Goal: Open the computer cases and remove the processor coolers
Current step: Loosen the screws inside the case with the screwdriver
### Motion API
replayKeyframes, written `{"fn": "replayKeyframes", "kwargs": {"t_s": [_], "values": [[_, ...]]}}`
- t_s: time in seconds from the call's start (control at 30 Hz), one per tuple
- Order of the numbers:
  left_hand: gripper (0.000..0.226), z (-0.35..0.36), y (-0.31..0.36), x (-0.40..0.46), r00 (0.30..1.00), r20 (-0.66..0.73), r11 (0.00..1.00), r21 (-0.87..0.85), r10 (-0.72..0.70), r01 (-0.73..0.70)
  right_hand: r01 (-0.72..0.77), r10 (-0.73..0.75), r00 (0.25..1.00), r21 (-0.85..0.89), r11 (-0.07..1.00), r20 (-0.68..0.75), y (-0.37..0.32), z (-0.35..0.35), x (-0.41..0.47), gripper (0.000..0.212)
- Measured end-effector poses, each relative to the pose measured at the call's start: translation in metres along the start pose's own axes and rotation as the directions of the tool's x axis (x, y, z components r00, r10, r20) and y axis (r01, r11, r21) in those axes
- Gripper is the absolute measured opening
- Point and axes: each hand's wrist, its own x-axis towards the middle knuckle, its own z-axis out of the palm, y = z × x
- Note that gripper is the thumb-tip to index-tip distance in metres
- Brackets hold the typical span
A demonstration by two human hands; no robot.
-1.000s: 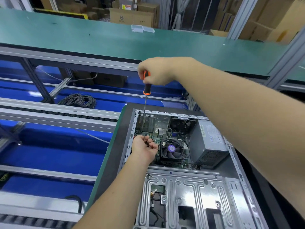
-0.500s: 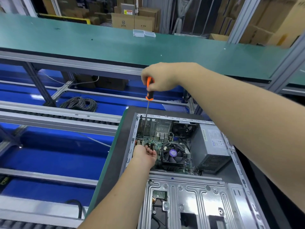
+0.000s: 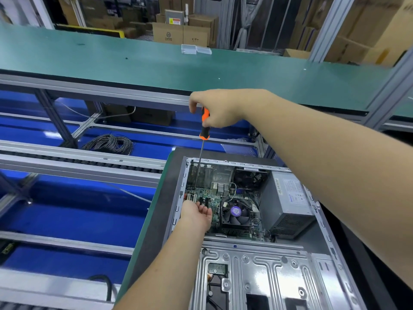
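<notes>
The computer case (image 3: 257, 253) lies open on the worktop (image 3: 156, 224) with its side panel already off, but the processor cooler (image 3: 235, 213) is not yet out. Left of the cooler the left hand (image 3: 196, 214) rests on the board with fingers loosely released, holding nothing I can see. Above it the right hand (image 3: 214, 108) grips the screwdriver (image 3: 204, 124), shaft running close inside the case's left wall (tight), tip well left of the cooler; overhead is free.

screwdriver (image 3: 204, 124) above open computer case (image 3: 257, 253)
</notes>
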Motion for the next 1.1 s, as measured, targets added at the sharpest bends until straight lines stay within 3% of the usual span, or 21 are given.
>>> {"fn": "replayKeyframes", "kwargs": {"t_s": [0.13, 0.23, 0.3, 0.37, 0.47, 0.53, 0.67, 0.77, 0.87, 1.0, 1.1], "values": [[0.037, 0.0, 0.0, 0.001, 1.0, -0.017, 1.0, -0.006, 0.008, -0.008, -0.135, 0.129, 0.991, -0.233, 0.963, -0.04, -0.003, 0.0, -0.002, 0.046], [0.037, 0.001, 0.0, 0.001, 1.0, -0.023, 1.0, -0.007, 0.018, -0.018, -0.042, 0.038, 0.999, -0.141, 0.989, -0.03, -0.001, 0.001, 0.0, 0.025], [0.037, 0.001, 0.0, 0.0, 0.999, -0.02, 1.0, -0.003, 0.026, -0.026, -0.098, 0.091, 0.994, -0.119, 0.988, -0.059, -0.004, 0.002, -0.003, 0.04], [0.037, 0.001, -0.001, 0.0, 0.999, -0.022, 1.0, 0.006, 0.028, -0.028, -0.195, 0.174, 0.976, -0.168, 0.966, -0.128, -0.006, 0.005, -0.002, 0.041], [0.035, 0.001, -0.001, 0.0, 0.999, -0.02, 0.999, 0.019, 0.04, -0.039, -0.073, 0.066, 0.993, -0.071, 0.995, -0.1, -0.006, 0.007, 0.003, 0.021], [0.034, 0.001, -0.001, 0.0, 0.999, -0.02, 0.999, 0.024, 0.044, -0.044, -0.055, 0.053, 0.997, -0.034, 0.998, -0.062, -0.007, 0.005, 0.002, 0.027], [0.034, 0.001, -0.001, 0.002, 0.999, -0.027, 0.998, 0.037, 0.043, -0.042, -0.13, 0.107, 0.978, -0.119, 0.984, -0.177, -0.01, 0.009, 0.003, 0.032], [0.03, 0.001, -0.001, 0.002, 0.999, -0.02, 0.999, 0.024, 0.048, -0.048, -0.049, 0.046, 0.997, -0.038, 0.998, -0.065, -0.01, 0.007, 0.0, 0.022], [0.027, 0.001, -0.002, 0.0, 0.998, -0.005, 0.998, 0.007, 0.056, -0.056, -0.178, 0.16, 0.979, -0.15, 0.973, -0.128, -0.009, 0.004, 0.0, 0.035], [0.033, 0.0, -0.002, 0.002, 0.999, 0.004, 0.998, 0.017, 0.054, -0.054, -0.052, 0.048, 0.997, -0.055, 0.997, -0.066, -0.006, 0.007, 0.002, 0.024], [0.035, 0.0, -0.002, 0.002, 0.999, -0.001, 0.998, 0.025, 0.052, -0.052, -0.12, 0.107, 0.989, -0.116, 0.986, -0.105, -0.007, 0.005, 0.002, 0.034]]}}
